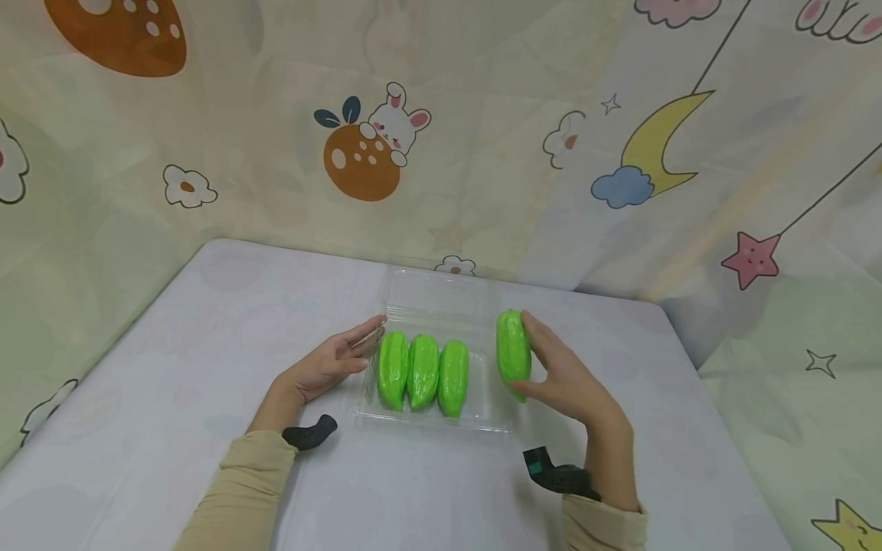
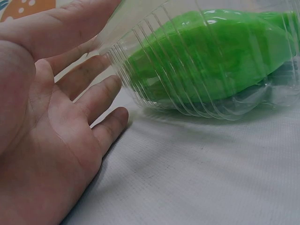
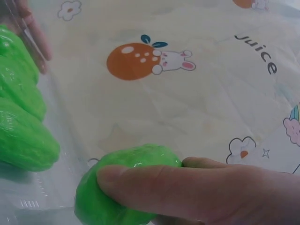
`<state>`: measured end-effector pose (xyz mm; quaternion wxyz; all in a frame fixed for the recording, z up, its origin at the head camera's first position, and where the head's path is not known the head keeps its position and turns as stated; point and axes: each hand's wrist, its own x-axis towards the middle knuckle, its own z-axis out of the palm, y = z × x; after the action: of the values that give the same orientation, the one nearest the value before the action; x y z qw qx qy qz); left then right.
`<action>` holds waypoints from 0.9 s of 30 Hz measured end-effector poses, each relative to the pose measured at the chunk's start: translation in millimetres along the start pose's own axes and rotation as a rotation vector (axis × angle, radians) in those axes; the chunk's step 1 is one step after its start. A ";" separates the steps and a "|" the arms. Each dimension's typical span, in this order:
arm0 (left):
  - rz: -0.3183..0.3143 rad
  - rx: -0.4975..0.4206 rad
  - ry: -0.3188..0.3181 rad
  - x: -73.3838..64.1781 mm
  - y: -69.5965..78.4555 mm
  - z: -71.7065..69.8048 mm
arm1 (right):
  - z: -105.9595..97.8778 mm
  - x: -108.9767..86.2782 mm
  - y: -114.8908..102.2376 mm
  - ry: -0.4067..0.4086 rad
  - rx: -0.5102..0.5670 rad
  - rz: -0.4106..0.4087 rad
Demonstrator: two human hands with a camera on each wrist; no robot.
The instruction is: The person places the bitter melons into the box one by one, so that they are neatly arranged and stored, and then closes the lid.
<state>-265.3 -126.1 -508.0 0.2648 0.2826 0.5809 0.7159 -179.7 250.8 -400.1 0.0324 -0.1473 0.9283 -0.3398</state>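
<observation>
My right hand (image 1: 568, 375) holds a glossy, bright green, lumpy bitter melon (image 1: 513, 348), likely a model, between thumb and fingers. It hangs by the right side of a clear plastic box (image 1: 489, 398). In the right wrist view the thumb presses on the near face of this bitter melon (image 3: 136, 154). Three similar bitter melons (image 1: 423, 373) lie side by side in the box, towards its left. My left hand (image 1: 329, 367) is at the box's left wall, fingers extended. In the left wrist view its fingertips (image 2: 117, 82) are at the ribbed wall; whether they touch is unclear.
The box's clear lid (image 1: 441, 295) lies folded back towards the rear of the white-covered table (image 1: 303, 497). Behind the table hangs a patterned cloth (image 1: 482, 168). Each wrist wears a black device (image 1: 561, 476).
</observation>
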 end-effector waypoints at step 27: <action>0.010 -0.006 0.000 0.8 -0.3 0.1 | 25.7 16.9 -8.4 -0.011 -0.027 0.019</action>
<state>-265.8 -125.4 -508.3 0.2620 0.2847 0.5775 0.7189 -189.6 223.7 -413.7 0.0389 -0.1410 0.9340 -0.3261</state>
